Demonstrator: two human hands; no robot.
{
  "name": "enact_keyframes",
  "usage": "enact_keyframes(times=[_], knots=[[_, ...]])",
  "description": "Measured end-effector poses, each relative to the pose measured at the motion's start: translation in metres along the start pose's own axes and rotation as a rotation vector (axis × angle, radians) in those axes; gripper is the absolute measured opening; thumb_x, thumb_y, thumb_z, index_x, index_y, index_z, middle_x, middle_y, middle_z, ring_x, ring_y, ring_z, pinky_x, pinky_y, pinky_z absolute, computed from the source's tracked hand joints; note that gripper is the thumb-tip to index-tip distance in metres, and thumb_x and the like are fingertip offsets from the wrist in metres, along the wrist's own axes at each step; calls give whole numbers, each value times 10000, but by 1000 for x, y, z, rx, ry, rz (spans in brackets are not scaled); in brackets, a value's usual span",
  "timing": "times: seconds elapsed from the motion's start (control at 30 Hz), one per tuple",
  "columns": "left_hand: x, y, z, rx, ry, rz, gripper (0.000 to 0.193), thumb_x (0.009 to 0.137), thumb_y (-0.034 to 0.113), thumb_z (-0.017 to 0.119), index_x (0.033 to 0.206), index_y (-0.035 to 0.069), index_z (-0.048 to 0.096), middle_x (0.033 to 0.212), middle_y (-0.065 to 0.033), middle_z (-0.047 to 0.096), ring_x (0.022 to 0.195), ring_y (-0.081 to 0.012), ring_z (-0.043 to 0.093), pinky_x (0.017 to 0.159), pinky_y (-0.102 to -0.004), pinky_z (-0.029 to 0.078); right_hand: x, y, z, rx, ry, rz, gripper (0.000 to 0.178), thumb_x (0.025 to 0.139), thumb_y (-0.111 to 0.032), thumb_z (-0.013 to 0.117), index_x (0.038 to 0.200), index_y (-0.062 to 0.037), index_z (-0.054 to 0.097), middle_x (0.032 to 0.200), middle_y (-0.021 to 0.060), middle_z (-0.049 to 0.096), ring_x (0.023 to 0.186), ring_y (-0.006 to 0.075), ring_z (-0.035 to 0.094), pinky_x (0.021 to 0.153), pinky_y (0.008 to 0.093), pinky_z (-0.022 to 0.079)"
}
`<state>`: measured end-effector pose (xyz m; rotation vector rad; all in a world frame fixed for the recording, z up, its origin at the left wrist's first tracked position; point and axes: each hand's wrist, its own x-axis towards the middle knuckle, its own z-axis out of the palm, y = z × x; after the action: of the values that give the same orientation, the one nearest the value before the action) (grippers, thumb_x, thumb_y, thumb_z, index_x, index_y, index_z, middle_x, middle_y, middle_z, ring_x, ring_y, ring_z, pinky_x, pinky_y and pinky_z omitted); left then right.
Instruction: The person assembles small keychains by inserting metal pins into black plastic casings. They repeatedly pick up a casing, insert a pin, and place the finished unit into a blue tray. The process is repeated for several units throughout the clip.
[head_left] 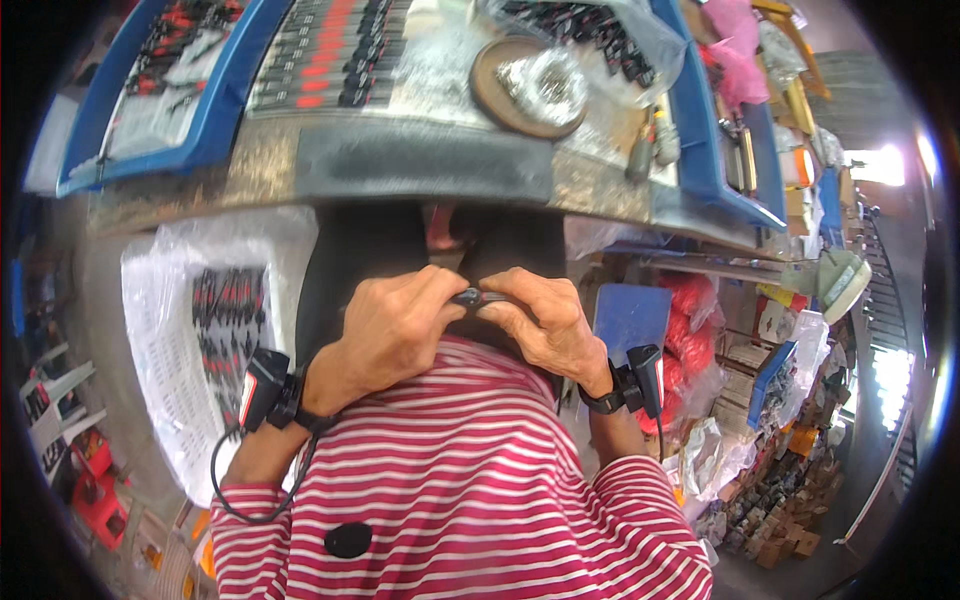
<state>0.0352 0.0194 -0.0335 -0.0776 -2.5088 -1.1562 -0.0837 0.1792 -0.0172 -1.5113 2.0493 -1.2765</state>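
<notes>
Over my lap, close to the table's front edge, I hold a small dark pen-shaped tool (470, 297) between both hands. My left hand (395, 322) is closed on its dark end, the fingertips pinched together. Thumb and fingers of my right hand (545, 315) pinch the other end, which looks thin and lighter. My fingers cover much of the tool, so its exact kind is unclear. On the table ahead lie rows of slim tools (330, 50) with red and black parts.
A round wooden disc (490, 95) with a shiny silvery clump sits on the table (270, 165), near a plastic bag (640, 50) of black parts. Blue trays (215, 110) flank the work area. At left stands a plastic-lined container (160, 330) with similar tools; red bags (685, 310) lie right.
</notes>
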Motion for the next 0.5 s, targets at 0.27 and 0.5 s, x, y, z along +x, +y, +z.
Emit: enact_keyframes(times=[0.27,0.5], knots=[[27,-5,-11,-140,155,-172,183,792,32,630,967,-14,600,803,-178,636,677,-336,626,581,-368,485,57,21,-51,7,332,356,78,859,-49,602,898,16,618,692,89,582,544,132,534,515,276,433],[33,-3,-17,-181,156,-290,170,798,37,628,956,-23,611,804,-191,635,685,-341,627,591,-370,480,104,63,-59,-496,411,22,37,789,-14,603,825,-23,606,792,151,576,689,347,579,607,414,443]])
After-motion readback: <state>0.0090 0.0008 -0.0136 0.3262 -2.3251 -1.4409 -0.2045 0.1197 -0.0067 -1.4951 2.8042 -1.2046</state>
